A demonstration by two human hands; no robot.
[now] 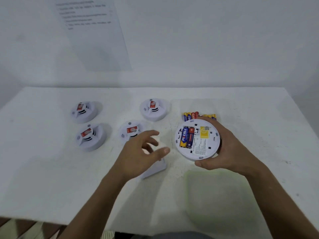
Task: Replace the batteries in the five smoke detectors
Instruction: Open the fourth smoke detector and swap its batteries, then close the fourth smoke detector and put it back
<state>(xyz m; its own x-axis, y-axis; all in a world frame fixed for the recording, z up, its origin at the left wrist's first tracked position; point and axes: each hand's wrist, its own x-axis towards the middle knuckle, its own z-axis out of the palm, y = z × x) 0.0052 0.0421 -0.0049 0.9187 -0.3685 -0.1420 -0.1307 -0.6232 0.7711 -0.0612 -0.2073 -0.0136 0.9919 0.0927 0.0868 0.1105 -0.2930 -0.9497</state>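
Observation:
My right hand (229, 152) grips a round white smoke detector (200, 144) tilted with its back towards me. Its battery bay holds a blue-and-yellow battery (183, 137) and a red-and-blue one. My left hand (139, 152) hovers with fingers spread just left of it, above a flat white cover piece (155, 169) lying on the table. Several more detectors lie face up: two at the left (83, 111) (89, 136), one in the middle (132, 131) partly behind my fingers, one further back (153, 109).
A row of loose batteries (198, 116) lies behind the held detector. The white table (51, 178) ends against a white wall, where a printed sheet (93, 31) hangs. A faint white container (217, 204) sits at the near right. The table's front edge runs below my forearms.

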